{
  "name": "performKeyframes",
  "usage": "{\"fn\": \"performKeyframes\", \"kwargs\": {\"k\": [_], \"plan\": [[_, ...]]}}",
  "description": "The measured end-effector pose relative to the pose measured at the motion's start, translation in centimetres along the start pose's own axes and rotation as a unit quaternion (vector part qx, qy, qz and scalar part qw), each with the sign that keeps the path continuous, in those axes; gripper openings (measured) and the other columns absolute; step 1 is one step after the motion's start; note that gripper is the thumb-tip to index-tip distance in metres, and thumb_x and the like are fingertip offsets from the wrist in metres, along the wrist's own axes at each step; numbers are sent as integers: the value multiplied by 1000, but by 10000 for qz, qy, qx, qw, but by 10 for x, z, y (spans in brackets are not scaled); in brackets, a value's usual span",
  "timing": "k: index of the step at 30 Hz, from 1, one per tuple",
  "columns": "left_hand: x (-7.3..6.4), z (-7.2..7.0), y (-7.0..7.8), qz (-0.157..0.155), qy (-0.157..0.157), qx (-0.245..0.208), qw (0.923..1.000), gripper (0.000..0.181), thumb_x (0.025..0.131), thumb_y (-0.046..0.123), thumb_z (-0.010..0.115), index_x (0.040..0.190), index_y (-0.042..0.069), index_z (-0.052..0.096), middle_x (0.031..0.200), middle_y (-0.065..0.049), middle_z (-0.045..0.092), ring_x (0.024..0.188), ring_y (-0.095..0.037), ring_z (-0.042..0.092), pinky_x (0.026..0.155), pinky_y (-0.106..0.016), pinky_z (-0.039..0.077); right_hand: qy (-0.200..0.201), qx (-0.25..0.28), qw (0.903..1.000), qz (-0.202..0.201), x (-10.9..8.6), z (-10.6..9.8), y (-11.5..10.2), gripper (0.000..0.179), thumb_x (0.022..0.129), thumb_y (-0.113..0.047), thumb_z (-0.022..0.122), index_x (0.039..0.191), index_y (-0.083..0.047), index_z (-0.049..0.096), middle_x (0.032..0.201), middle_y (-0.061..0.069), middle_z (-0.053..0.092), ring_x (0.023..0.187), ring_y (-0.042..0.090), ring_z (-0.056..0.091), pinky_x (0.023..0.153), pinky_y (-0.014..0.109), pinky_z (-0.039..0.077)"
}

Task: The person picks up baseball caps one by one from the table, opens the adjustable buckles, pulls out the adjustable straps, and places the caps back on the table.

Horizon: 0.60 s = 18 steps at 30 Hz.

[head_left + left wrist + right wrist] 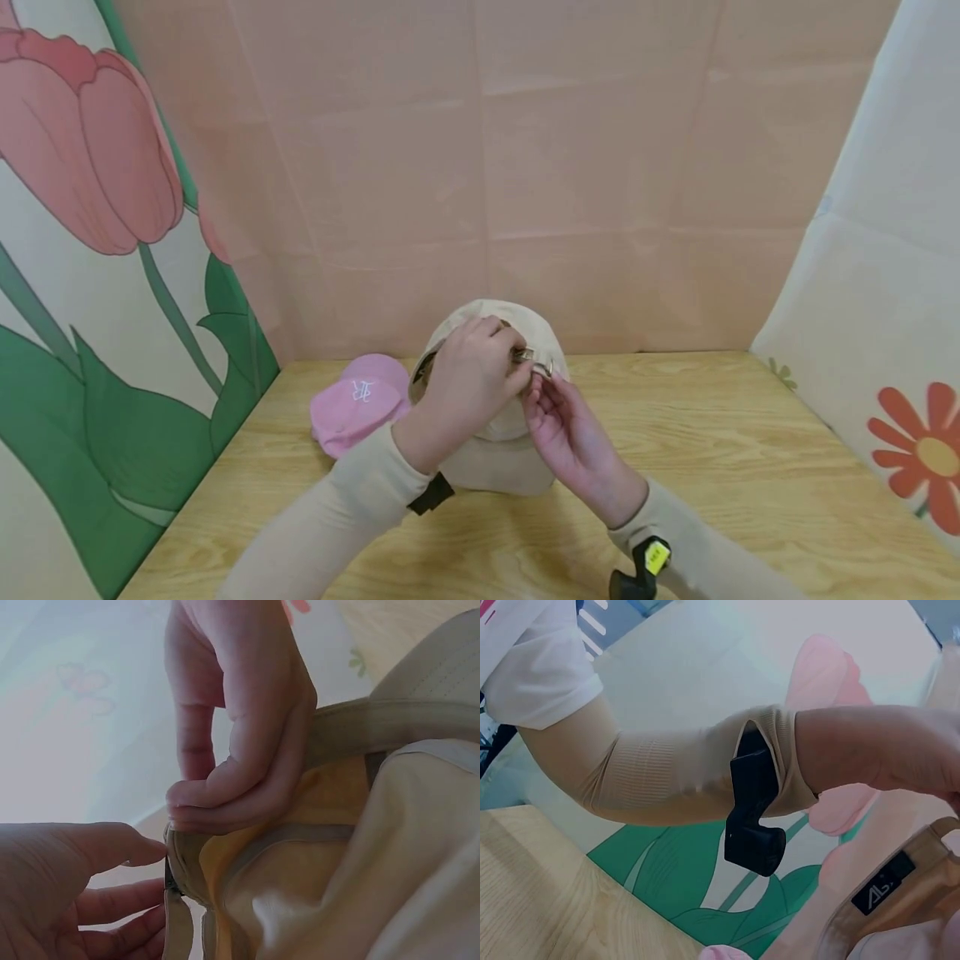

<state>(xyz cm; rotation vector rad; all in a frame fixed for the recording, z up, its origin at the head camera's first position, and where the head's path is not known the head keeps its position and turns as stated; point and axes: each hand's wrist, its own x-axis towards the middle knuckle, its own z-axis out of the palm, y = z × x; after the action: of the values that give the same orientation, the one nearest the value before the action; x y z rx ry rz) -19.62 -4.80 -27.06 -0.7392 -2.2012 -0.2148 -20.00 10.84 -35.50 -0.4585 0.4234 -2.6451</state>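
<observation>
A beige baseball cap (495, 467) rests on the table with its brim toward me and its back opening raised. My left hand (476, 375) pinches the adjusting strap at the back, beside a metal buckle (522, 355). Close by on the right, my right hand (566, 429) pinches the strap (542, 367) with thumb and fingertips. In the left wrist view, the left hand (67, 881) and right hand (251, 750) meet at the strap. A dark label (883, 882) shows inside the cap in the right wrist view. The left fingertips are hidden in the head view.
A pink cap (360, 404) with white embroidered letters lies left of the beige one on the wooden table (675, 433). A pinkish backdrop (600, 167) stands behind, with flower-printed panels at left and right. Each wrist carries a black camera mount (431, 493).
</observation>
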Motion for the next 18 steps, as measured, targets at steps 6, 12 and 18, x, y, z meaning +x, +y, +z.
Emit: {"fn": "performKeyframes", "kwargs": {"k": [6,12,18], "plan": [[-2,2,3,-323,-39,65,9995,18,77,30,74,86,15,70,82,3,66,73,-15,60,68,-29,50,82,-221,9997,-41,0,0,1,30,106,-20,37,105,-4,63,100,5,65,93,11,62,88,17,49],[-4,7,8,-474,54,239,9986,19,74,30,73,80,14,63,76,2,61,71,-15,59,59,-30,48,22,-296,9996,-17,0,-2,1,30,106,-20,36,110,-5,62,105,4,64,98,12,61,90,18,48],[-6,10,11,-601,47,242,9979,20,72,27,71,77,12,60,73,1,59,66,-16,56,54,-28,46,-22,-443,9990,48,-1,-3,1,30,106,-20,35,111,-6,61,108,4,63,100,11,61,90,18,48]]}}
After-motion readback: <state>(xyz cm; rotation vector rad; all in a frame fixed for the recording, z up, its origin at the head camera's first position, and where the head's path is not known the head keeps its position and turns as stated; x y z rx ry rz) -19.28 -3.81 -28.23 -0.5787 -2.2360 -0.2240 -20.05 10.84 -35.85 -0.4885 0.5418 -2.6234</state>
